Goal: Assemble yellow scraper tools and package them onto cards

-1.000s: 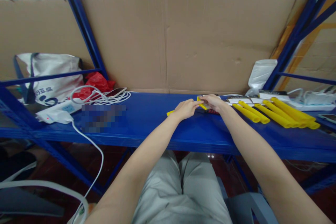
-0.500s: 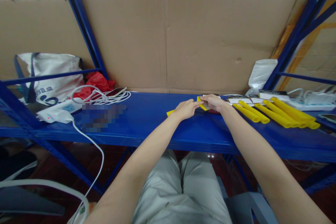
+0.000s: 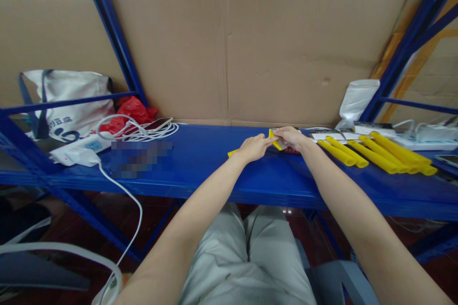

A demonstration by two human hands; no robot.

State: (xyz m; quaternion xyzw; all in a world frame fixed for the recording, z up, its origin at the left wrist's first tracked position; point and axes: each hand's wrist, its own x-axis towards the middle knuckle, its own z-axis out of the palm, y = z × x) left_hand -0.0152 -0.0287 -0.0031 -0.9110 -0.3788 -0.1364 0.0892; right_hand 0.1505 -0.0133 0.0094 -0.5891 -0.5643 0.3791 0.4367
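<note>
My left hand is closed around a yellow-handled tool. The handle's end pokes out on the left, and the rest of it is hidden by the palm and fingers. My right hand pinches a grey flat piece at the tool's yellow head, its fingertips meeting those of my left hand. Just below my right hand lies a dark item with red marks, mostly covered. To the right, several similar yellow-handled tools lie side by side, black-and-white ends pointing to the back.
A blue shelf is the work surface, backed by cardboard. On the left are a power strip, coiled white cable, a red bag and a cloth bag. Another power strip stands far right.
The grey piece and yellow head have tilted slightly between my fingers, showing a little more of the grey. Both hands stay in almost the same place.
</note>
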